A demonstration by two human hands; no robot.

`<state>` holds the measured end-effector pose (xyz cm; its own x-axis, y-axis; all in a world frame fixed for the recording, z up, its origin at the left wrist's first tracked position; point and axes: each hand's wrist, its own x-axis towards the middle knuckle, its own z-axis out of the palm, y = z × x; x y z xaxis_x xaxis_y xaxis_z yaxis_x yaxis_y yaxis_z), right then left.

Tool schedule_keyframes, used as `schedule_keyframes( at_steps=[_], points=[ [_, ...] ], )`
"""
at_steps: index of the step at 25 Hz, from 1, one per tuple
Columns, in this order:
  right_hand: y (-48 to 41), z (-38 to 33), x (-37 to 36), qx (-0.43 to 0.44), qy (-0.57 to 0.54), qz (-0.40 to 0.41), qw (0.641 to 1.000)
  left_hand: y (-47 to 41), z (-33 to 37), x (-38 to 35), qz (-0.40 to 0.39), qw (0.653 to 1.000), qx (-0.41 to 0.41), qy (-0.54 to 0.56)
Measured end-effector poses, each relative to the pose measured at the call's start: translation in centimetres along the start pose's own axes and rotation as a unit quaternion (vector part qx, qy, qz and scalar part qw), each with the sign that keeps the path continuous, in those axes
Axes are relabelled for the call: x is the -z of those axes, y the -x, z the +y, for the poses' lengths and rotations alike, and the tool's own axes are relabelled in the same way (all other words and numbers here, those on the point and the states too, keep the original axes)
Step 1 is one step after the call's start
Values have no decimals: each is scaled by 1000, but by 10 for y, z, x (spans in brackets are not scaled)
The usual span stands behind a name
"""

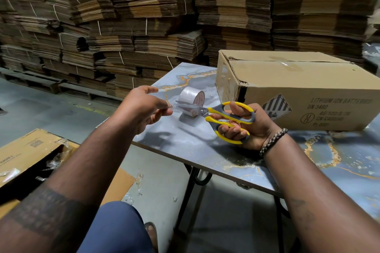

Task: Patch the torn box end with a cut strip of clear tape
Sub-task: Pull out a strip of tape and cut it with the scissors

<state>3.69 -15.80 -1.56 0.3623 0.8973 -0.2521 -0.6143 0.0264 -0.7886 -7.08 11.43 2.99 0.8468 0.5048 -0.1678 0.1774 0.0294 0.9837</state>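
Observation:
A brown cardboard box [298,88] lies on the marbled table [185,144], its torn left end facing the roll of clear tape [190,96]. My left hand [141,109] pinches the free end of a clear tape strip [171,107] pulled out from the roll. My right hand [244,127] grips yellow-and-grey scissors [218,114]. Their blades point left and are slightly apart around the strip, just in front of the roll.
Tall stacks of flattened cardboard [144,26] fill the background. An open box with plastic wrap [30,160] sits on the floor at lower left. The table's left edge runs close to my knee [115,228].

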Motion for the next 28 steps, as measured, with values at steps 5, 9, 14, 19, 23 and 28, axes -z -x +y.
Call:
schedule_keyframes(
  at_steps=[5, 9, 14, 19, 23, 28],
  points=[
    [-5, 2, -3, -12, -5, -4, 1000, -1, 2, 3, -3, 1000, 6, 9],
    [-8, 3, -10, -9, -15, -4, 1000, -2, 3, 3, -5, 1000, 5, 16],
    [-10, 4, -16, -12, -23, -7, 1000, -2, 3, 3, -12, 1000, 8, 22],
    [-11, 7, -18, -19, -24, 13, 999, -3, 3, 7, -14, 1000, 9, 26],
    [-10, 8, -22, -23, 71, 80, 994, -1, 8, 13, -13, 1000, -2, 27],
    [-11, 1, -54, -40, 508, 171, 843, 4, 16, 18, -1, 998, -66, 20]
  ],
)
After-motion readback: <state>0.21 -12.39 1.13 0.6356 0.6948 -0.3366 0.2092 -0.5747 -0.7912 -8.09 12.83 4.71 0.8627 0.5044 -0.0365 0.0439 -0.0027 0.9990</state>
